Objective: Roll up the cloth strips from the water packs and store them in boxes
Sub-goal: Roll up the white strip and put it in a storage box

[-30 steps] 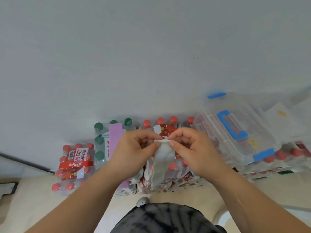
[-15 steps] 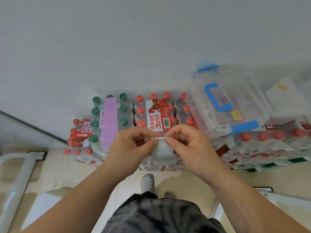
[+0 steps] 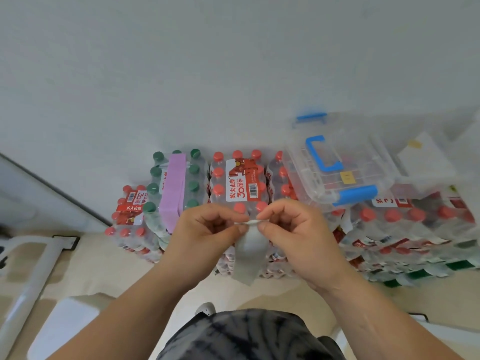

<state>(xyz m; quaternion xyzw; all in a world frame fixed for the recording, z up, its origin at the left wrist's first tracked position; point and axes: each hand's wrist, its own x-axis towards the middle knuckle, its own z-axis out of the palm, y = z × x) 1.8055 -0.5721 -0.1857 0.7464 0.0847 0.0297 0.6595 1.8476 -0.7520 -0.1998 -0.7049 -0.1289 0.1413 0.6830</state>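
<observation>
A grey cloth strip (image 3: 248, 255) hangs down in front of me, its top edge folded into a small roll. My left hand (image 3: 207, 235) and my right hand (image 3: 293, 232) both pinch that top edge between thumb and fingers. Behind the hands stand stacked water packs (image 3: 239, 183) with red caps. A purple cloth strip (image 3: 173, 188) lies over a green-capped pack (image 3: 155, 188) at the left. A clear plastic box (image 3: 335, 167) with blue handle and latches rests on the packs at the right.
A white wall rises behind the packs. More red-capped packs (image 3: 415, 229) extend to the right, a smaller pack (image 3: 128, 214) sits at the far left. White furniture parts (image 3: 31, 276) lie on the beige floor at the left. My shoe (image 3: 206, 309) shows below.
The view has tilted down so the packs and box sit lower in frame. Both hands keep pinching the strip's top edge; the hanging part looks slightly longer than half a second ago.
</observation>
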